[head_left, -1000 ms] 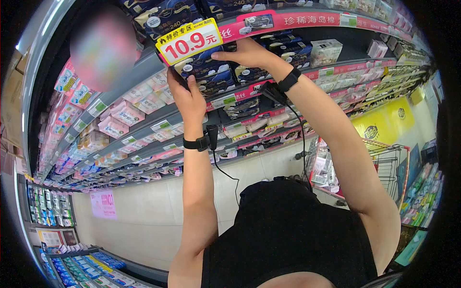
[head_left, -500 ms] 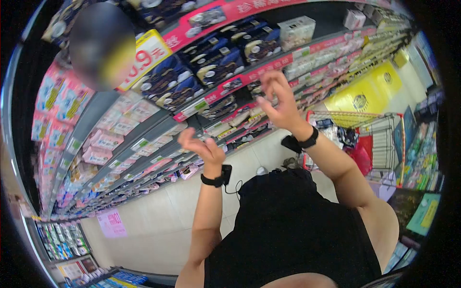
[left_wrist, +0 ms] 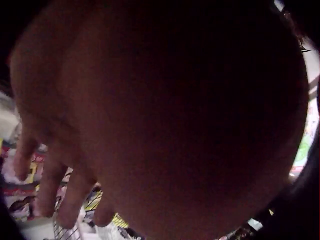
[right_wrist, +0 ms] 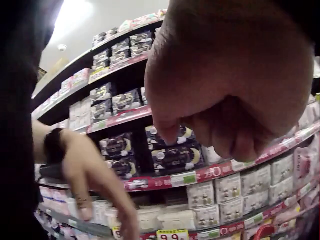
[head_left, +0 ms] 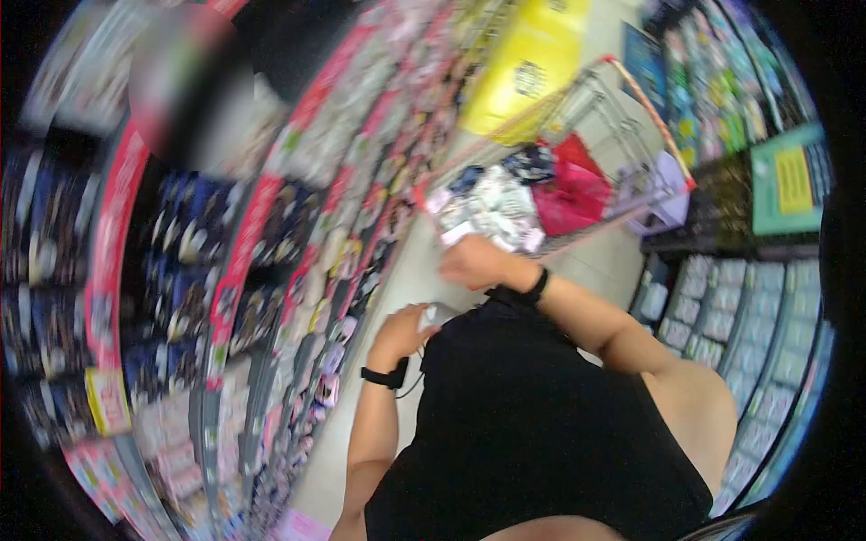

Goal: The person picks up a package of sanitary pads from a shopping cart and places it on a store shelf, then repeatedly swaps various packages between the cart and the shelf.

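Note:
My left hand (head_left: pixel 401 334) hangs low in front of the black top, its fingers loosely spread and holding nothing. The right wrist view catches that hand (right_wrist: pixel 92 165) with fingers pointing down, in front of the shelves. Its palm fills most of the left wrist view, fingers (left_wrist: pixel 50 185) relaxed. Nearby, my right hand (head_left: pixel 483 261) is at the near end of a shopping cart (head_left: pixel 663 135), overlapping its edge in the head view. Loosely curled fingers with nothing in them show on this right hand (right_wrist: pixel 230 85). White and dark packs (head_left: pixel 492 203) and a red bag (head_left: pixel 573 194) lie in the cart.
Shelves with pink-red rails run along the left, stocked with dark blue packs (right_wrist: pixel 175 159) and white packs (right_wrist: pixel 202 195). A yellow price sign (head_left: pixel 108 401) hangs there. Another stocked shelf (head_left: pixel 744 334) stands at the right, and a yellow panel (head_left: pixel 532 68) lies beyond the cart.
Both hands have left the dark blue packs on the shelf and dropped down close to the body. The head view has swung right, bringing the cart to the upper middle.

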The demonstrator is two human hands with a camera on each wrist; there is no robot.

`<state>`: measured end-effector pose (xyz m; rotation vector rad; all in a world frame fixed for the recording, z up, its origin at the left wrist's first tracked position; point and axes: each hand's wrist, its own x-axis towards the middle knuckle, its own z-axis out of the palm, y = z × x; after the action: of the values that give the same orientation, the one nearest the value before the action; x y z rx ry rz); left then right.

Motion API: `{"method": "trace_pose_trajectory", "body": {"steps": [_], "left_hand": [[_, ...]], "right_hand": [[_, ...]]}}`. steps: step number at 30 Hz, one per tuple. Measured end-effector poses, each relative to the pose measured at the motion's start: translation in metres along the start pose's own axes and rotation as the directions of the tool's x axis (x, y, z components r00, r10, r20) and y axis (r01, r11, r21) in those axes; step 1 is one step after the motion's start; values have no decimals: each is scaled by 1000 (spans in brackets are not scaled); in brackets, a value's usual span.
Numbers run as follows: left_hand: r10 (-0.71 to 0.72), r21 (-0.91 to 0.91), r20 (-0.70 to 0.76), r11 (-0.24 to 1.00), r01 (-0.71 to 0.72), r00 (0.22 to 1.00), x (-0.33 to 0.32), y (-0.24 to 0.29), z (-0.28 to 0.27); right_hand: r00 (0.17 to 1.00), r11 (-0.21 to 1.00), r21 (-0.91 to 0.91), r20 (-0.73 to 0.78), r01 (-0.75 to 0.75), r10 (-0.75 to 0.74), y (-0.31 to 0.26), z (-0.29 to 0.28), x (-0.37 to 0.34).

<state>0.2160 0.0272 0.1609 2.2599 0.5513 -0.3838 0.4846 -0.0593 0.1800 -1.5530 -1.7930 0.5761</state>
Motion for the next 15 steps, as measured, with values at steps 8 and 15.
{"method": "trace_pose_trajectory", "body": {"steps": [8,15], "left_hand": [[94,459,-10,885,-79,996,151,115,-55],[100,125,139,985,-118,985,230,184,14]], "right_hand": [[849,983,-99,495,-157,186,25,-24,-34],[826,928,-10,452,-371,335,206,-61,-127]]}}
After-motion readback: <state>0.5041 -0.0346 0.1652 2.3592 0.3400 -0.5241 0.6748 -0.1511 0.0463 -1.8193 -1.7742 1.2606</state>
